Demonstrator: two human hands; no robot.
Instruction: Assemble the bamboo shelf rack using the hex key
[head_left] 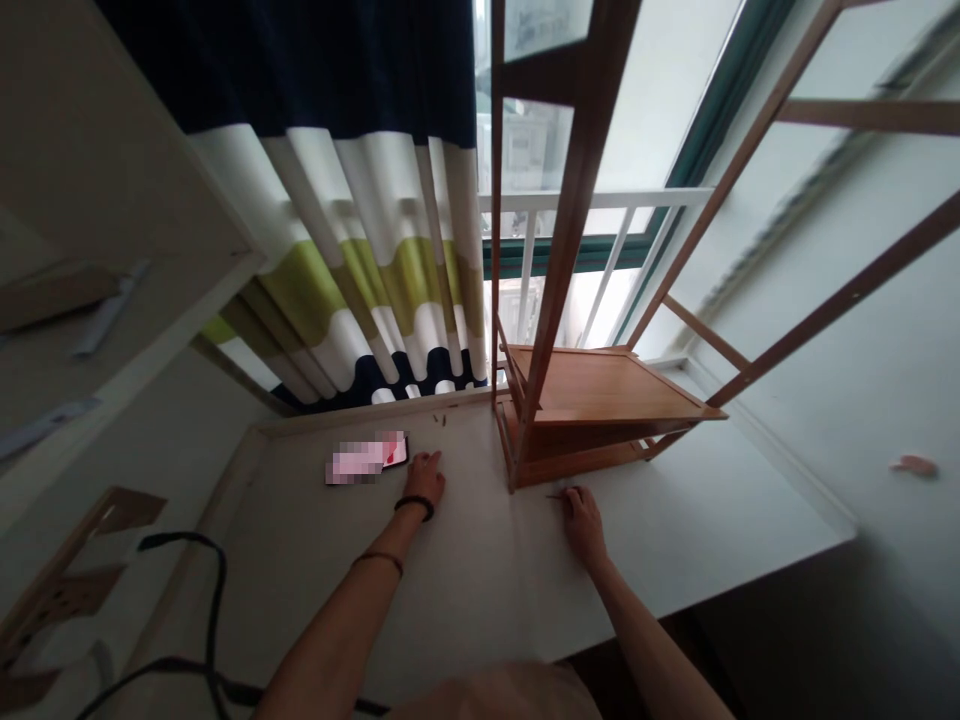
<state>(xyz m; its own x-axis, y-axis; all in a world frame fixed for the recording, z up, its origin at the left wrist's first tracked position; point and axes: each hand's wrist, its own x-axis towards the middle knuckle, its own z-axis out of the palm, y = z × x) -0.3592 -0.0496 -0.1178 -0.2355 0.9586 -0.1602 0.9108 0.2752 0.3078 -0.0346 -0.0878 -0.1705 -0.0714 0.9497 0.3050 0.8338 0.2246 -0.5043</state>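
My left hand (pixel 426 480), with a dark beaded bracelet at the wrist, rests on the white tabletop (pixel 465 560), its fingers loosely bent and apart. Just left of it lies a phone (pixel 396 452), mostly blurred out. A few small screw-like pieces (pixel 439 420) lie beyond the fingertips. My right hand (pixel 583 515) is closed in a pinch on a thin dark rod (pixel 553 497), whose kind is too small to tell. That hand is in front of a brown wooden rack (pixel 615 385), which stands upright with a flat shelf low between its posts.
Behind the table hang striped curtains (pixel 360 220) beside a window with a white railing (pixel 600 200). A black cable (pixel 217 600) curls at lower left, near wooden pieces (pixel 90 560). A shelf unit (pixel 150 350) overhangs the left side. The table's edge (pixel 720 590) drops off at lower right.
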